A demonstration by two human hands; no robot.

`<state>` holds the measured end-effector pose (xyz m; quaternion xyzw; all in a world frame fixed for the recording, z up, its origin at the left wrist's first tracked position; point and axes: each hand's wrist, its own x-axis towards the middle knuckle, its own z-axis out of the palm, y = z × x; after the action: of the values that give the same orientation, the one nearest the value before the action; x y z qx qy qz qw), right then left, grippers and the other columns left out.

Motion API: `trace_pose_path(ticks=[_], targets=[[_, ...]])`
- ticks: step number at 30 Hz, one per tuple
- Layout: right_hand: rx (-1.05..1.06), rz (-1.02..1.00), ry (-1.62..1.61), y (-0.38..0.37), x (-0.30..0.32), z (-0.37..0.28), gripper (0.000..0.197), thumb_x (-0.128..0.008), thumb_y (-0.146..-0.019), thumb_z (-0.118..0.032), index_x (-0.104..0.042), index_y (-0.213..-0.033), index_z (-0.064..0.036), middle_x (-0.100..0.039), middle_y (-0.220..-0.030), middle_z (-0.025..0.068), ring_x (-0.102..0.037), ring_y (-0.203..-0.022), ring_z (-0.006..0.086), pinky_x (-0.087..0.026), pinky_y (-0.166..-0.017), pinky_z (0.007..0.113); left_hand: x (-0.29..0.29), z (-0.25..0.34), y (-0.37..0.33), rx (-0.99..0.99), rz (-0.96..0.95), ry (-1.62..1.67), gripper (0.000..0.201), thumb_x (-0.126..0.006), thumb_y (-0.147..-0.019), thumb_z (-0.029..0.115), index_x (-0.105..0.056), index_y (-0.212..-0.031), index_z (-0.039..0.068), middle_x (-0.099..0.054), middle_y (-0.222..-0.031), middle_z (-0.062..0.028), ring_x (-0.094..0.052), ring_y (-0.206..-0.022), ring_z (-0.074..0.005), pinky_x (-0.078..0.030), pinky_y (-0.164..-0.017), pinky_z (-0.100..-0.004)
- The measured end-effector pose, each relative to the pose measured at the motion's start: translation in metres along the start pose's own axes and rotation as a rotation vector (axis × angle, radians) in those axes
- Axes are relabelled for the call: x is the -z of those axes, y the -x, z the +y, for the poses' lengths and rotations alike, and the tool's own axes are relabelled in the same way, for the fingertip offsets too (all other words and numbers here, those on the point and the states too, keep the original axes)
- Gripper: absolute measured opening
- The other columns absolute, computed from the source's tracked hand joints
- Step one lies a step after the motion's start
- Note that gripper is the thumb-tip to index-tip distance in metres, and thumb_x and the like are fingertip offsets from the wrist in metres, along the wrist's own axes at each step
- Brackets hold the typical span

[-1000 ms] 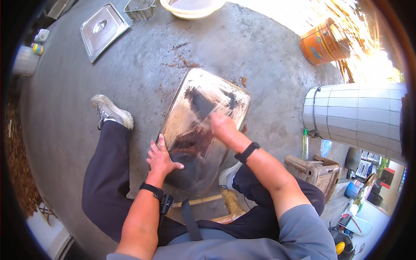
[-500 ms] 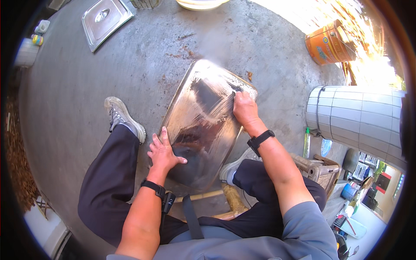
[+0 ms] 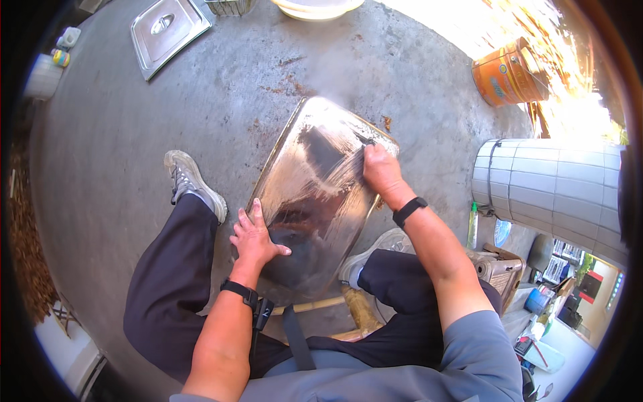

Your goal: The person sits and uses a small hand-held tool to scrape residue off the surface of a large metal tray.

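Observation:
A large rectangular metal pan (image 3: 315,181) stands slanted between my legs, its face partly dark and sooty and partly scraped to bright metal. On its left edge rests my left hand (image 3: 254,234), fingers spread and thumb lying over the blackened lower part. My right hand (image 3: 383,171) is closed in a fist against the upper right of the pan. A small dark tip shows beside its fingers, but the rest of what it grips is hidden.
A steel lid (image 3: 167,33) with a recessed handle lies on the concrete floor at far left. Near it are a wire basket (image 3: 228,5) and a pale basin (image 3: 318,8). An orange bucket (image 3: 509,72) and a white-tiled pillar (image 3: 549,184) stand at right. Bamboo bars (image 3: 362,311) lie below the pan.
My right hand has shifted very slightly right and down along the pan's upper right. The left hand stays spread on the edge. The whole view has moved a little.

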<state>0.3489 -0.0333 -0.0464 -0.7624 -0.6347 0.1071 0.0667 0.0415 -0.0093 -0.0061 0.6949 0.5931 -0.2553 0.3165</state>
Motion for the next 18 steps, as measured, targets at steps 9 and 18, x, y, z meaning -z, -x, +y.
trace_pose_path(ticks=[9,18], targets=[[-0.005,-0.070,-0.048,0.006,-0.001,-0.038,0.010,-0.055,-0.075,-0.003,-0.055,-0.085,-0.0023,-0.057,-0.080,0.0174,-0.063,-0.070,0.0344,-0.053,-0.061,0.043,0.004,-0.003,0.003,0.019,-0.006,-0.004,0.147,-0.093,-0.042,0.041,0.001,-0.152,0.019,-0.013,-0.151,-0.0280,-0.025,-0.134,-0.0460,-0.031,-0.103,-0.0584],[0.187,-0.369,-0.101,0.032,-0.008,-0.079,0.010,-0.051,-0.081,-0.007,-0.055,-0.087,-0.0004,-0.057,-0.086,0.0204,-0.062,-0.080,0.0382,-0.052,-0.069,0.046,-0.002,-0.007,-0.002,0.015,-0.005,-0.025,0.143,-0.091,-0.044,0.046,-0.001,-0.152,0.022,-0.013,-0.152,-0.0256,-0.029,-0.133,-0.0451,-0.031,-0.100,-0.0616]])
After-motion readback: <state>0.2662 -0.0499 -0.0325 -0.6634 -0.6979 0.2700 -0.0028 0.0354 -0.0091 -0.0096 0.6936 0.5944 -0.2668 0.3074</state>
